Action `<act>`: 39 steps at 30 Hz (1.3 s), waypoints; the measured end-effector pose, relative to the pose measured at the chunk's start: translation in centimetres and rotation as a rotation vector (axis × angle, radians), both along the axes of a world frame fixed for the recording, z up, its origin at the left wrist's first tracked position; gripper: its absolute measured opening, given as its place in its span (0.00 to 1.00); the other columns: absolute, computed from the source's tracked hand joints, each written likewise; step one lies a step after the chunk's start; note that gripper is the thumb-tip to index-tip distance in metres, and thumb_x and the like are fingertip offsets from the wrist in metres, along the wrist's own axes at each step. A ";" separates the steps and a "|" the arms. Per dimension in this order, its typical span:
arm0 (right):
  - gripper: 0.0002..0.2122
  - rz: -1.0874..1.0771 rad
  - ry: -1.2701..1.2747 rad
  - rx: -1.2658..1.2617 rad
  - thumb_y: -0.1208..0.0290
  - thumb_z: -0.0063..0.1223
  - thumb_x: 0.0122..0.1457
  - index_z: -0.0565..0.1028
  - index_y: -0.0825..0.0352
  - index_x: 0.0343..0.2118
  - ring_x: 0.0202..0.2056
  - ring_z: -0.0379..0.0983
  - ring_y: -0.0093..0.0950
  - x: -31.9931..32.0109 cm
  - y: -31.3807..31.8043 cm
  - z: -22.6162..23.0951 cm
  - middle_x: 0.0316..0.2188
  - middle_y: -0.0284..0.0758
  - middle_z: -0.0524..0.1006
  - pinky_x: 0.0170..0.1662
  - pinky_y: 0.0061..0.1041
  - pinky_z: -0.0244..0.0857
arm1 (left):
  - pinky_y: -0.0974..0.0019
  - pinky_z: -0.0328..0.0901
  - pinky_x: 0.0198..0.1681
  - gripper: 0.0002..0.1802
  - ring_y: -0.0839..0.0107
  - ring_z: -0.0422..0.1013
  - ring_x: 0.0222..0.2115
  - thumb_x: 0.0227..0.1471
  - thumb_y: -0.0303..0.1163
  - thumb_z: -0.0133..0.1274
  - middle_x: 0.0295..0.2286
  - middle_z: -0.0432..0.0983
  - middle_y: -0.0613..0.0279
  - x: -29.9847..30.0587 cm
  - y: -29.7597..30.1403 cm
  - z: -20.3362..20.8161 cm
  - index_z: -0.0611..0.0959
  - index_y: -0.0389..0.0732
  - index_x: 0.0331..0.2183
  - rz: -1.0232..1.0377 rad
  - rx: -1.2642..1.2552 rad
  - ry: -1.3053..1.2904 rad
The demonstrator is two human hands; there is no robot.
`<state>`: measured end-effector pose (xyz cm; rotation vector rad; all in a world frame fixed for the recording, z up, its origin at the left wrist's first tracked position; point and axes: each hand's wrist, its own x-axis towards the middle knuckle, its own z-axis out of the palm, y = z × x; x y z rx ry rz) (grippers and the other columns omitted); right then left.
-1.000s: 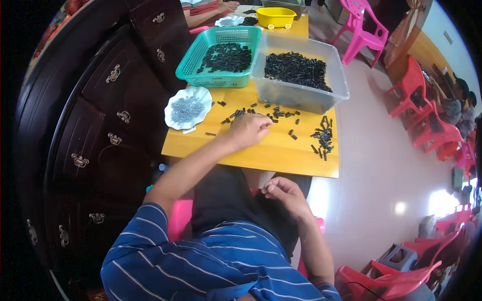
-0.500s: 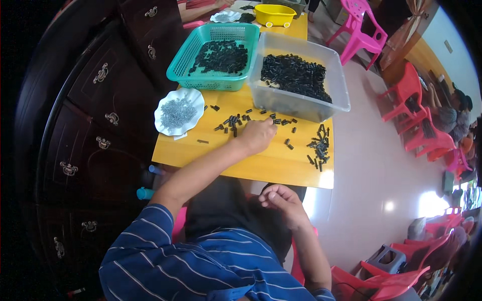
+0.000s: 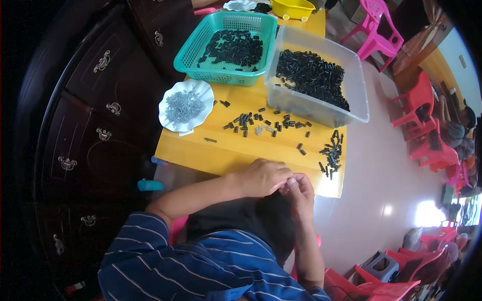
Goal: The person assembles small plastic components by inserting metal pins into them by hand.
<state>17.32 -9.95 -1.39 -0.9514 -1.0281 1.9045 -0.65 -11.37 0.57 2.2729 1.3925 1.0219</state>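
My left hand (image 3: 263,178) and my right hand (image 3: 300,195) meet fingertip to fingertip over the near edge of the yellow table. Both are closed in a pinch; whatever sits between the fingers is hidden or too small to make out. Beyond them, short black tube-like pieces (image 3: 243,120) lie scattered on the tabletop, with a few small silvery bits (image 3: 259,130) among them. A denser cluster of black pieces (image 3: 332,153) lies by the right edge. At the left stands a white scalloped plate (image 3: 207,113) heaped with small silvery pieces (image 3: 185,106).
Behind the loose pieces stand a green basket (image 3: 221,76) and a clear plastic bin (image 3: 316,106), both holding many black pieces. A yellow wheeled tub (image 3: 293,9) is farther back. Dark drawers (image 3: 85,120) flank the left; pink chairs (image 3: 374,32) stand on the right-hand floor.
My left hand has drawn back from the black pieces on the table to my right hand. My right hand has risen slightly. The silvery bits are now uncovered.
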 end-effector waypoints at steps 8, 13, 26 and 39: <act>0.04 -0.050 -0.037 -0.010 0.73 0.52 0.64 0.72 0.68 0.38 0.29 0.69 0.20 0.6 0.1 1.3 0.29 0.33 0.77 0.37 0.18 0.63 | 0.59 0.71 0.32 0.08 0.56 0.76 0.29 0.50 0.29 0.57 0.30 0.78 0.57 -4.5 2.2 0.7 0.82 0.40 0.35 0.332 -0.034 0.057; 0.03 -0.001 -0.050 -0.020 0.73 0.52 0.63 0.72 0.66 0.36 0.30 0.70 0.20 0.5 0.3 1.3 0.27 0.32 0.76 0.39 0.19 0.65 | 0.57 0.71 0.31 0.11 0.56 0.76 0.30 0.50 0.29 0.57 0.31 0.76 0.59 -5.7 3.3 -0.8 0.82 0.42 0.38 0.423 0.000 0.119; 0.04 0.043 -0.005 -0.024 0.73 0.53 0.63 0.73 0.66 0.38 0.31 0.73 0.22 0.8 -0.3 1.1 0.29 0.34 0.79 0.39 0.20 0.66 | 0.54 0.69 0.27 0.04 0.57 0.75 0.25 0.49 0.31 0.55 0.26 0.71 0.58 -4.9 6.1 -2.0 0.81 0.42 0.28 0.428 0.063 0.222; 0.05 0.104 0.056 -0.045 0.74 0.52 0.63 0.73 0.67 0.40 0.34 0.74 0.21 1.3 -0.5 1.1 0.31 0.32 0.78 0.42 0.20 0.67 | 0.53 0.69 0.26 0.04 0.58 0.75 0.27 0.47 0.32 0.58 0.26 0.71 0.61 -4.3 6.7 -1.4 0.80 0.43 0.27 0.423 0.033 0.217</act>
